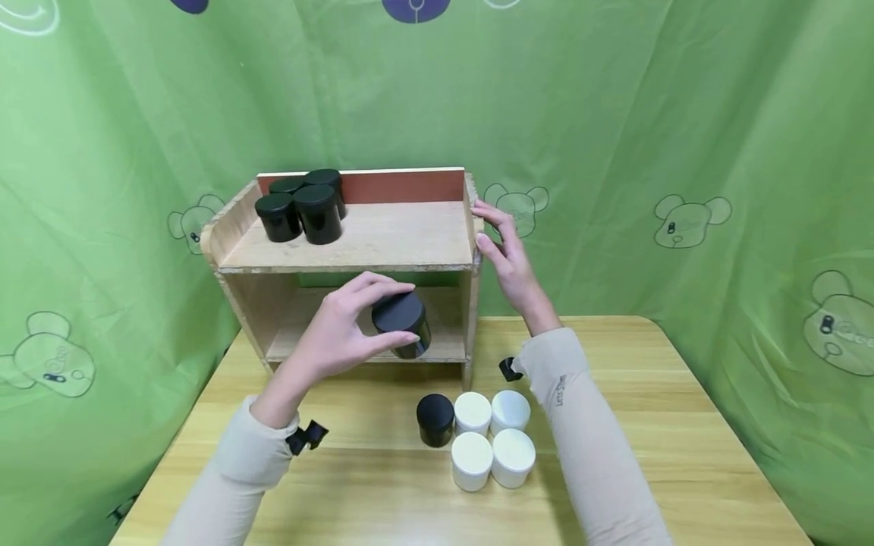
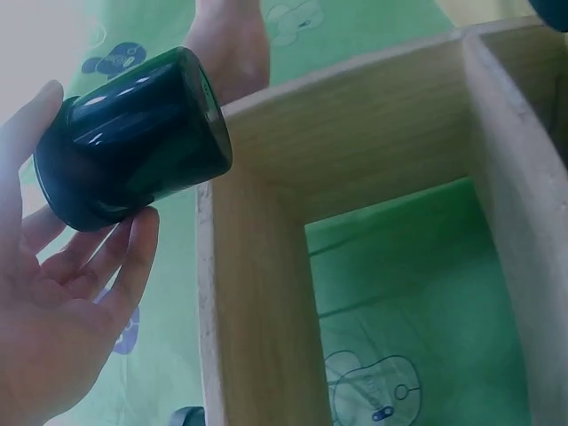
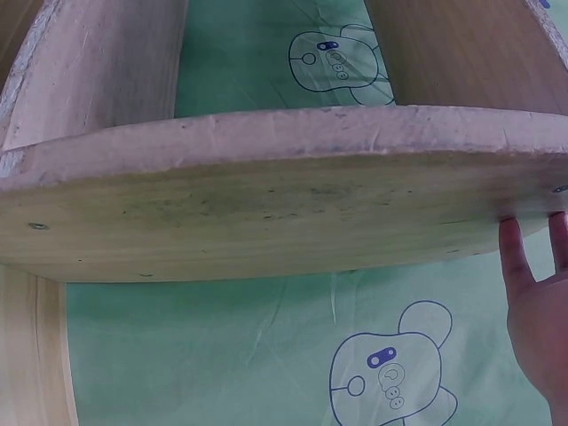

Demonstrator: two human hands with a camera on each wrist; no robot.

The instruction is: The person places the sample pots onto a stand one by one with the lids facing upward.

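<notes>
In the head view my left hand [image 1: 344,326] pinches a black lidded jar [image 1: 403,322] between thumb and fingers, in front of the lower opening of a wooden shelf [image 1: 403,243]. The left wrist view shows the same jar [image 2: 133,142] tilted, apart from the shelf's edge. My right hand [image 1: 508,254] touches the upper right side panel of the shelf; in the right wrist view its fingertips [image 3: 508,226] rest against that panel [image 3: 293,213]. Several black jars [image 1: 319,214] stand grouped at the left of the upper shelf board.
On the table [image 1: 355,470], in front of the shelf, one black jar [image 1: 435,419] stands beside several white lidded jars [image 1: 472,460]. A green curtain [image 1: 580,114] hangs behind and at both sides.
</notes>
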